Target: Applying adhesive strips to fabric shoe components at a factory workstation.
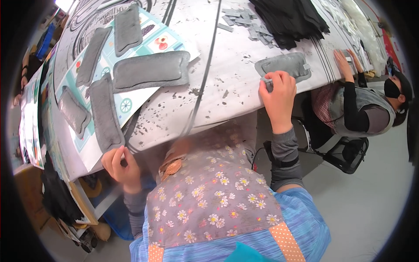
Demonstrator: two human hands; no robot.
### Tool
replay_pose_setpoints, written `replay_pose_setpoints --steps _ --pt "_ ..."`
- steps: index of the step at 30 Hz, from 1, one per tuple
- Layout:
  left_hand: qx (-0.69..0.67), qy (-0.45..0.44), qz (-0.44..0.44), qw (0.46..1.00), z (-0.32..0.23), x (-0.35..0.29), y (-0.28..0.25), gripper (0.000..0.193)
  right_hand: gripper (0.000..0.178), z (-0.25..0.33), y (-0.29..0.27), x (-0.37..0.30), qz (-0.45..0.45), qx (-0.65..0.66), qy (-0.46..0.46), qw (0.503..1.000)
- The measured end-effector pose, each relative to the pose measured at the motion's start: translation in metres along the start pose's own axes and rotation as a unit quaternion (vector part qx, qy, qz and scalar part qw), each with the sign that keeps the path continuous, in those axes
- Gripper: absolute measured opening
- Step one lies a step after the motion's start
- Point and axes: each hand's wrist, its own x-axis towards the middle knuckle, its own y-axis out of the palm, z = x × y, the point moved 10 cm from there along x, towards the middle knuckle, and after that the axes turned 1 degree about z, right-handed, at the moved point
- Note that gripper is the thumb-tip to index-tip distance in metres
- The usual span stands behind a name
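Head view: at a grey pad, a strip is pinched by right fingers; left fingers are curled, grip unclear.

Right hand pinching, left hand apparently loosely curled

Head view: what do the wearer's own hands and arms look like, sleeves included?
The left hand and right hand are both bare, with no gloves. Each forearm is covered by a dark grey sleeve: the left sleeve looks fairly plain, while the right sleeve shows fine stripes and a darker band. Higher up is a streaky blue shirt.
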Motion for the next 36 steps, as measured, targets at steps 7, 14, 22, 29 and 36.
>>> replay_pose_setpoints --steps 7,14,22,29,36 --pt "0.009 -0.003 0.015 1.000 0.000 -0.004 0.000 0.023 0.011 -0.084 0.006 0.017 -0.042 -0.070 0.046 0.996" --pt "0.016 -0.021 0.016 1.000 -0.003 -0.010 -0.008 0.021 0.007 -0.160 0.008 0.045 -0.075 -0.135 0.075 0.985" --pt "-0.021 0.011 0.025 0.999 -0.011 0.005 -0.002 0.022 0.015 -0.136 -0.029 0.050 -0.175 -0.138 0.045 0.974" --pt "0.043 0.044 0.043 0.997 -0.002 -0.002 -0.011 0.025 0.016 0.122 0.005 0.040 -0.001 0.226 -0.175 0.958" --pt "0.115 0.062 0.032 0.991 0.017 -0.008 -0.024 0.025 0.017 0.210 0.025 0.014 0.123 0.308 -0.234 0.914"
